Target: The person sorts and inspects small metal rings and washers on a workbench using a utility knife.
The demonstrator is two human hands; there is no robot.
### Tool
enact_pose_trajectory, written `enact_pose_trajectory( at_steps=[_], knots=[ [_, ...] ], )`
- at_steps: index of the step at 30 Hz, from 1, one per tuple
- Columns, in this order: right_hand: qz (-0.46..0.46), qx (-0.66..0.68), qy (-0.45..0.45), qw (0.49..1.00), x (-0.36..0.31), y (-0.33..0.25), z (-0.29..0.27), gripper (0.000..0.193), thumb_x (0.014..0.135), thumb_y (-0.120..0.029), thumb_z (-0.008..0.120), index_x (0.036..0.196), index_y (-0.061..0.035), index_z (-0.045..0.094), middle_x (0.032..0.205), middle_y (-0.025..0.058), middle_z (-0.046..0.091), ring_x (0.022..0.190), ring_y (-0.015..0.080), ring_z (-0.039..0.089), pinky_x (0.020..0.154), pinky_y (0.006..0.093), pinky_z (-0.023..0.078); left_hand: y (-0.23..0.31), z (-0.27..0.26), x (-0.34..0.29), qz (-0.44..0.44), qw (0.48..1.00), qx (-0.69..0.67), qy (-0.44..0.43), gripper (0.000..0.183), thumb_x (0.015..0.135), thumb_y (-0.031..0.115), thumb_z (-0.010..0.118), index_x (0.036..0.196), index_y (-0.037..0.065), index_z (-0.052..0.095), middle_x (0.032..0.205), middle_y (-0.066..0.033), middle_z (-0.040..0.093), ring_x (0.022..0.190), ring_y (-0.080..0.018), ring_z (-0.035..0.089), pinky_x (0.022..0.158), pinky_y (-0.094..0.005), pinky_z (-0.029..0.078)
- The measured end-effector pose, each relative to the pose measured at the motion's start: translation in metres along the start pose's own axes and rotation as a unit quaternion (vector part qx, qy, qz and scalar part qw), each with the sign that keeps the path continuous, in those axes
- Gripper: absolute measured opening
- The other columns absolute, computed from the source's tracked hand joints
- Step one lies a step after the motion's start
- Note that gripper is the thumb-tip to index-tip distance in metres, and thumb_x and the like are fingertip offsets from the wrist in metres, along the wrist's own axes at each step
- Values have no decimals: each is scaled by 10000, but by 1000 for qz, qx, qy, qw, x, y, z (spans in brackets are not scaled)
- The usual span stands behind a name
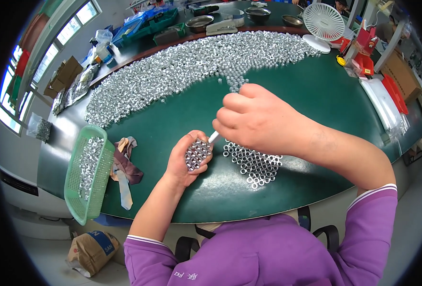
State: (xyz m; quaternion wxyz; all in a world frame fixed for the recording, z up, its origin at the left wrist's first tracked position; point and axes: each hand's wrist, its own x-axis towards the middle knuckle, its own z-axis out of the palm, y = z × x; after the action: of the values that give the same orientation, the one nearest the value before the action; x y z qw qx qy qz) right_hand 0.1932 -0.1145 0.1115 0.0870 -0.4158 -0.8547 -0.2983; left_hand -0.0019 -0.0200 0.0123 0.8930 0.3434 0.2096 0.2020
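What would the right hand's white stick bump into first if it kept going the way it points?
Probably the cluster of metal nuts cupped in the left hand. The right hand aims the white stick down-left at them, tip very near; exact depth is unclear.

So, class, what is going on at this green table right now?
A person in a purple top sits at a green table. The left hand cups a cluster of small silver nuts. The right hand holds a thin white stick against them. More nuts lie in a small patch beside the hands, a long heap behind, and a green basket at the left.
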Motion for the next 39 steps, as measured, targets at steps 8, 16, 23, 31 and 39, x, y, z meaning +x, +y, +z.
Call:
enact_pose_trajectory(
  at_steps=[8,16,23,31,39],
  knots=[
    [-209,-66,93,971,27,-3,8,167,614,-165,590,755,-99,651,905,-23,540,908,145,491,874,310,411,6,0,-1,7,998,-34,61,245,913,308,430,878,79,510,669,-34,495,456,-114,429,280,-187,241],
    [134,34,-43,989,-16,-2,11,194,755,-159,583,937,-111,630,897,31,595,894,184,562,811,337,433,11,-12,2,75,995,-53,44,238,904,298,467,847,71,512,805,-99,513,463,-115,418,278,-188,232],
    [423,531,-140,721,-25,-29,17,322,926,-300,434,954,-55,640,749,141,626,722,297,615,682,390,475,5,-3,2,208,976,51,39,233,916,319,455,921,87,470,869,-89,498,493,-92,429,313,-182,271],
    [426,617,-154,644,-21,-36,25,351,936,-302,415,967,-43,649,696,91,619,657,233,607,649,355,472,0,0,3,259,957,127,22,218,917,288,464,949,72,457,871,-72,486,529,-72,436,359,-176,310],
    [374,530,-61,759,-24,-52,43,310,922,-288,460,994,-36,625,691,96,579,631,244,564,594,338,453,2,0,0,261,953,143,52,190,919,262,453,950,75,462,841,-55,493,524,-72,438,349,-182,300]
  ],
)
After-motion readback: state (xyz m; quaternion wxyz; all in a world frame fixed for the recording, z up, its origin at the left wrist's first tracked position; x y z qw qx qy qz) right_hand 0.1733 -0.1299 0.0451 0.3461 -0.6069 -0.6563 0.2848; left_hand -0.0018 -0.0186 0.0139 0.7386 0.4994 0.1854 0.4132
